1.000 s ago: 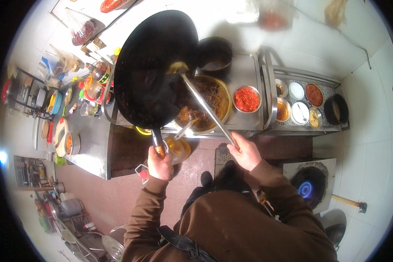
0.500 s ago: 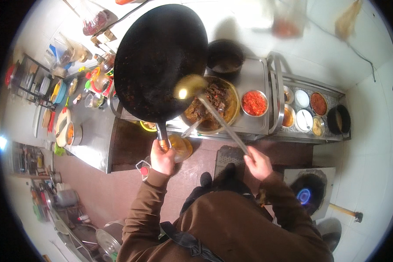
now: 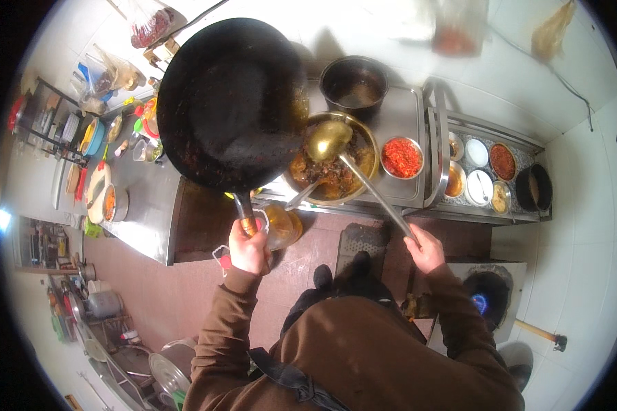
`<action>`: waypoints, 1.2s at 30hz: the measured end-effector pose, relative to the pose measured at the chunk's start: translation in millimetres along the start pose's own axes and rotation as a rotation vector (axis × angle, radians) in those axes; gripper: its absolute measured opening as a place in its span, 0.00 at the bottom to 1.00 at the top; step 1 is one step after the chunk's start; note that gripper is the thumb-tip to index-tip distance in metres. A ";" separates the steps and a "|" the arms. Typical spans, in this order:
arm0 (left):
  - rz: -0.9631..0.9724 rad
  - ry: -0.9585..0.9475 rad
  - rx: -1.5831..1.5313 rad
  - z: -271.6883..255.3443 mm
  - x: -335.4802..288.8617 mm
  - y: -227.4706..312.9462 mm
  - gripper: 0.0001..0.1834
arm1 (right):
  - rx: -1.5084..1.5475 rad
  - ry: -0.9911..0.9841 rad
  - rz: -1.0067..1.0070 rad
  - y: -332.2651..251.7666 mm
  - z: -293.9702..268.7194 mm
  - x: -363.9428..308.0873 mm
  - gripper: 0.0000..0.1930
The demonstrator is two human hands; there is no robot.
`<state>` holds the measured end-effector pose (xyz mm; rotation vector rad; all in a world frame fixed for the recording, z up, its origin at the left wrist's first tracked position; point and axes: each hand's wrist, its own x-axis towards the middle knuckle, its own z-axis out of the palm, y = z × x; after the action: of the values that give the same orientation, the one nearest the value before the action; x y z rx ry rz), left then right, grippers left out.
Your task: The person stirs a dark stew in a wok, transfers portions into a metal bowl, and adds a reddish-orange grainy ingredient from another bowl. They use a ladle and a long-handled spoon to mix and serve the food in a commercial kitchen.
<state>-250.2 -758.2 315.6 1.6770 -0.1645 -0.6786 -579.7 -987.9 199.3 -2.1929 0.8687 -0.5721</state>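
My left hand (image 3: pixel 249 249) is closed round the handle of a large black wok (image 3: pixel 230 103), tilted beside a metal basin (image 3: pixel 370 179). Only a dark, oily film shows inside the wok. In my right hand (image 3: pixel 425 248) is the long handle of a metal ladle (image 3: pixel 329 142), its bowl over the basin. Dark, saucy food (image 3: pixel 343 171) fills part of the basin, and a second utensil (image 3: pixel 303 195) rests in it with its handle over the near rim. The wok hides the basin's left edge.
A black pot (image 3: pixel 354 85) stands behind the basin, and a bowl of chopped red peppers (image 3: pixel 402 157) to its right. Farther right, a rack (image 3: pixel 459 123) holds several bowls. A burner (image 3: pixel 485 294) with a blue flame is at my lower right. A plastic jug (image 3: pixel 281 229) stands below the counter.
The wok has shifted left and slightly down, uncovering more of the black pot. The ladle's bowl has moved right, from the wok's edge to over the basin; my right hand moved right too.
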 end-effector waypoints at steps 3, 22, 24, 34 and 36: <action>-0.026 -0.015 -0.026 3.2 -4.6 2.5 0.11 | -0.003 0.032 -0.037 -23.8 6.8 23.8 0.20; -0.082 -0.015 -0.124 -32.5 -16.7 9.3 0.08 | 0.017 0.013 0.059 8.1 -7.6 -9.8 0.21; -0.100 -0.037 -0.153 -40.0 -17.8 11.0 0.07 | 0.100 0.077 0.057 -13.1 -1.7 -13.7 0.20; -0.323 -0.525 -0.459 -62.7 -36.3 23.1 0.09 | 0.867 -0.232 0.326 -176.8 51.3 -54.1 0.10; -0.357 -0.642 -0.415 -53.3 -44.5 21.3 0.09 | 0.910 -0.199 0.331 -192.4 41.6 -71.3 0.08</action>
<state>-253.5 -696.9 354.4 1.0532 -0.1631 -1.4085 -523.2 -815.9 304.4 -1.2270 0.6570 -0.4479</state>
